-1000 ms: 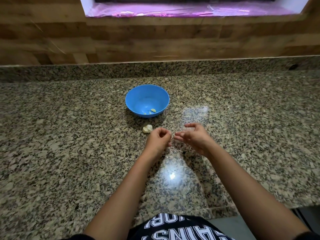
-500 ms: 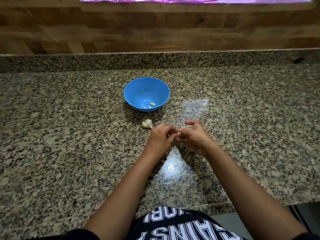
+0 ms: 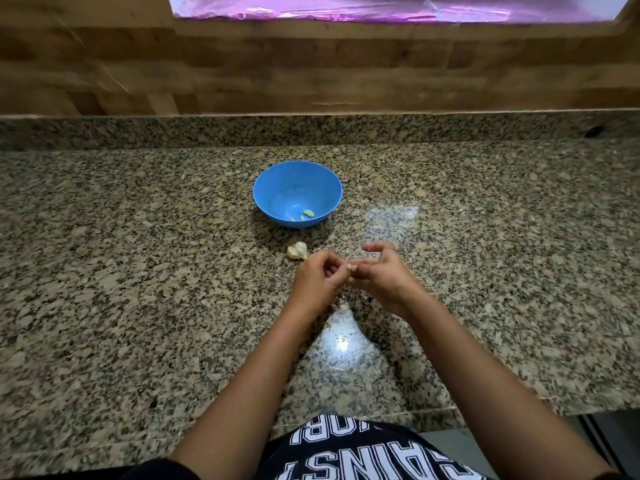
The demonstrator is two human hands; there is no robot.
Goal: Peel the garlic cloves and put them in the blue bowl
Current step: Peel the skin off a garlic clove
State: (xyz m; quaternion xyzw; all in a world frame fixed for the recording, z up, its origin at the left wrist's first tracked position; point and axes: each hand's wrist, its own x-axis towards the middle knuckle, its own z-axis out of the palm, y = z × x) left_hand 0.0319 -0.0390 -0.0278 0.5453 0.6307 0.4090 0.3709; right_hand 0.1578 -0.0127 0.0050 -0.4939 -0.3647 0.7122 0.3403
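A blue bowl (image 3: 273, 188) stands on the granite counter with a few peeled garlic cloves (image 3: 308, 213) at its bottom. A partial garlic bulb (image 3: 297, 250) lies just in front of the bowl. Below it my left hand (image 3: 317, 280) and my right hand (image 3: 379, 273) meet fingertip to fingertip. Between them they pinch a small garlic clove (image 3: 352, 268), mostly hidden by the fingers. My right index finger is raised above the others.
The speckled granite counter (image 3: 138, 271) stretches left and right, its front edge near my body. A raised granite ledge (image 3: 311, 128) and a wooden wall run behind the bowl. Thin bits of garlic skin (image 3: 343, 306) lie under my hands.
My hands have closed together on the clove, from slightly apart a second ago. The camera has shifted a little; bowl and bulb stay in place.
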